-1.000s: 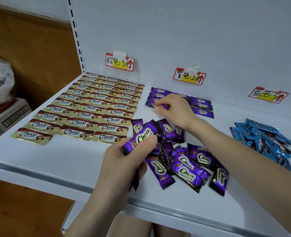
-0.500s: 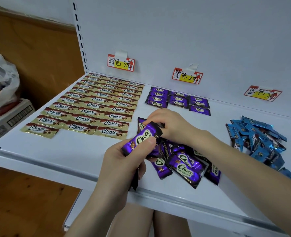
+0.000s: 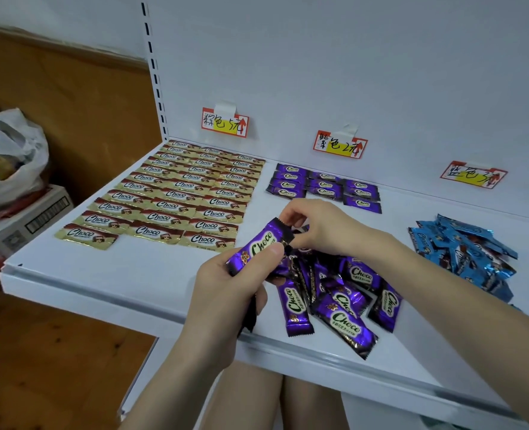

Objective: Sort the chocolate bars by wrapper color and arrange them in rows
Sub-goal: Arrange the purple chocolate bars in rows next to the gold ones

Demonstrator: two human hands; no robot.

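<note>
My left hand (image 3: pixel 226 293) grips a small bunch of purple Choco bars, the top purple bar (image 3: pixel 258 245) lying under my thumb. My right hand (image 3: pixel 322 226) pinches the far end of that bar, just above the loose purple pile (image 3: pixel 340 302). Several purple bars (image 3: pixel 322 186) lie in rows at the back under the middle label (image 3: pixel 339 144). Gold and brown bars (image 3: pixel 179 193) fill neat rows on the left. A heap of blue bars (image 3: pixel 461 252) lies at the right.
The white shelf (image 3: pixel 126 274) has a raised back panel with three price labels: the left label (image 3: pixel 224 123) and the right label (image 3: pixel 473 174) flank the middle one. A plastic bag (image 3: pixel 5 156) and a cardboard box (image 3: pixel 27 215) stand to the left, beyond the shelf edge.
My right hand came back from the purple rows at the rear to the bar held in my left hand and now pinches its end. The camera shifted slightly.
</note>
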